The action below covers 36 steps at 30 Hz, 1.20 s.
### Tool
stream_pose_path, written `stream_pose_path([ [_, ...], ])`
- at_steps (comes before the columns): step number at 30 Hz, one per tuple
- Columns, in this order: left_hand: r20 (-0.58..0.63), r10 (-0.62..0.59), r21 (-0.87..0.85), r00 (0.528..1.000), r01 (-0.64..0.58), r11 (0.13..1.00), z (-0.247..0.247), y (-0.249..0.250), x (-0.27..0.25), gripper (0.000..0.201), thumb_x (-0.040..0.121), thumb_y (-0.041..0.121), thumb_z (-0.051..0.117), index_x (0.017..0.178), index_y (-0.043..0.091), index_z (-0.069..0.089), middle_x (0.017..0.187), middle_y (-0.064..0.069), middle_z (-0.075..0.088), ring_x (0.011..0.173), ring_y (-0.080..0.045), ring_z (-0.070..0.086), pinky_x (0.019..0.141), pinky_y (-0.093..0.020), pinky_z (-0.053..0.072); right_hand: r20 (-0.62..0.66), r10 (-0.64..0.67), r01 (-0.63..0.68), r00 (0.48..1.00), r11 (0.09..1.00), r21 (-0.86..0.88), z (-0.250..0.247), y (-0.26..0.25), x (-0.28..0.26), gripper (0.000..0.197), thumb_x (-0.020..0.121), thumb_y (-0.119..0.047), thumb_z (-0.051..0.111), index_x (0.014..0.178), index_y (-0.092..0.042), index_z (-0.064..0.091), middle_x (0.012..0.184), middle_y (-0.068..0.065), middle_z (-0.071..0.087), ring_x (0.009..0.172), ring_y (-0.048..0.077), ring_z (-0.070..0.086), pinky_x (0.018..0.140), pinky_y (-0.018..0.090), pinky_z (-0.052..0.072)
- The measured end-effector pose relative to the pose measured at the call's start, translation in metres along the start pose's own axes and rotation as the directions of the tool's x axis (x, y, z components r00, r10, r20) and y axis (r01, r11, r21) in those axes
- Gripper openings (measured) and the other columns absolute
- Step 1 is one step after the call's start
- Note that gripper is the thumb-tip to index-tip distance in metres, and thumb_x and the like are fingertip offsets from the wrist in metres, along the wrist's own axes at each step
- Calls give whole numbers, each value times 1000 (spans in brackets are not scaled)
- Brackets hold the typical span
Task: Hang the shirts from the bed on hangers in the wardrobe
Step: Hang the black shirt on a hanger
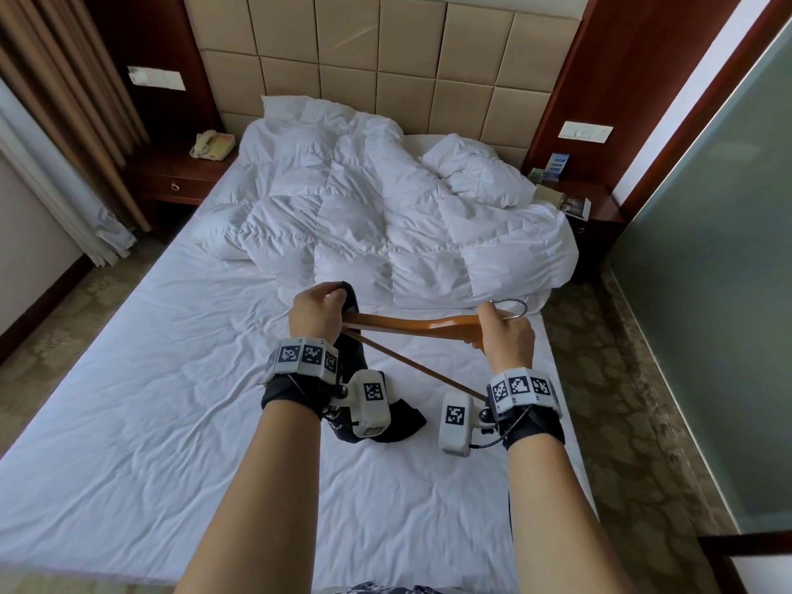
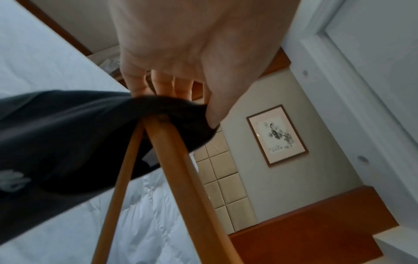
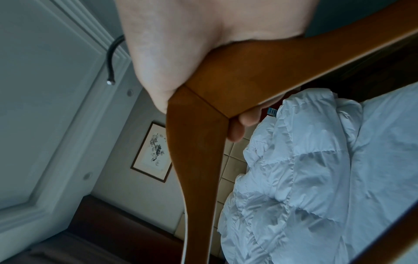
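Wooden hanger [image 1: 420, 325], metal hook [image 1: 512, 308] at its right end, held above the near part of the bed [image 1: 171, 379]. Right hand [image 1: 505, 336]: grip clenched round the hanger's centre. Left hand [image 1: 319, 312]: grip pinching a dark shirt [image 1: 355, 358] over the hanger's left tip; the shirt trails down to the sheet. Pale print on the shirt, unreadable. White duvet [image 1: 385, 207] farther up. Telephone [image 1: 212, 145] far left.

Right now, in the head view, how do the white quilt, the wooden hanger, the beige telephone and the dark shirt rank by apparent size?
1. White quilt
2. Wooden hanger
3. Dark shirt, unsure, since wrist cameras and arms hide part
4. Beige telephone, though farthest away
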<state>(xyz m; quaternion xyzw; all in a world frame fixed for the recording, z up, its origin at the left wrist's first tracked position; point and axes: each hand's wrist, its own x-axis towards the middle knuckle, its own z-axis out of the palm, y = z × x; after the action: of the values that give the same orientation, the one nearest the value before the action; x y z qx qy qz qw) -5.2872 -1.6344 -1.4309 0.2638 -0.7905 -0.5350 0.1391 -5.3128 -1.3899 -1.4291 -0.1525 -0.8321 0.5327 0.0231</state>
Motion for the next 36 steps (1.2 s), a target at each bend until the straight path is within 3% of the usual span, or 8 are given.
stream_pose_path([
  [7,226,141,46,964,-156,987,8,11,-11,19,90,12,59,81,13,76,83,-18,71,73,-16,58,66,-26,42,189,-43,38,981,999,27,8,-2,0,64,88,-67,54,72,-8,74,64,6,73,78,19,71,88,36,50],
  [14,388,191,121,901,-256,959,22,32,-11,22,89,22,59,81,8,75,73,-12,69,69,-19,58,66,-31,45,366,-122,85,922,990,116,20,-8,-1,70,60,-86,64,78,-19,76,68,8,70,64,14,63,73,34,52],
  [18,468,206,143,859,-303,942,28,45,-13,20,93,19,59,83,19,76,71,0,68,74,-20,62,71,-32,50,449,-139,80,883,986,148,22,-11,-1,39,61,-44,89,88,-21,71,82,-10,74,82,7,69,83,29,52],
  [21,504,231,148,832,-347,926,30,57,-14,21,93,19,58,87,17,78,81,-8,72,80,-26,64,77,-37,51,451,-173,145,876,985,96,21,-13,2,40,58,-14,79,94,-28,68,95,-5,72,95,18,69,91,36,55],
  [24,505,242,186,829,-378,907,33,74,-10,21,94,21,59,86,12,77,71,-5,65,74,-22,58,74,-32,46,425,-220,210,878,975,72,16,-26,5,43,71,6,68,106,-20,62,100,-5,59,87,10,61,77,22,51],
  [29,502,324,220,802,-481,849,34,108,-7,24,95,19,55,91,6,75,89,-13,67,87,-27,60,79,-37,47,401,-263,251,877,964,83,7,-53,19,49,76,7,66,117,-21,58,109,-9,59,97,9,59,80,18,46],
  [32,529,390,191,753,-554,810,34,131,-8,26,95,10,51,99,14,76,82,-2,62,78,-16,56,66,-25,43,409,-299,279,862,954,111,-3,-74,25,41,78,6,65,112,-17,65,110,0,67,100,13,62,85,18,48],
  [36,555,481,187,679,-665,723,36,162,-12,32,85,7,52,58,23,53,51,5,44,56,-16,42,48,-20,28,408,-346,312,845,938,151,-21,-101,27,9,83,0,66,92,0,67,78,3,58,74,11,50,73,22,42],
])
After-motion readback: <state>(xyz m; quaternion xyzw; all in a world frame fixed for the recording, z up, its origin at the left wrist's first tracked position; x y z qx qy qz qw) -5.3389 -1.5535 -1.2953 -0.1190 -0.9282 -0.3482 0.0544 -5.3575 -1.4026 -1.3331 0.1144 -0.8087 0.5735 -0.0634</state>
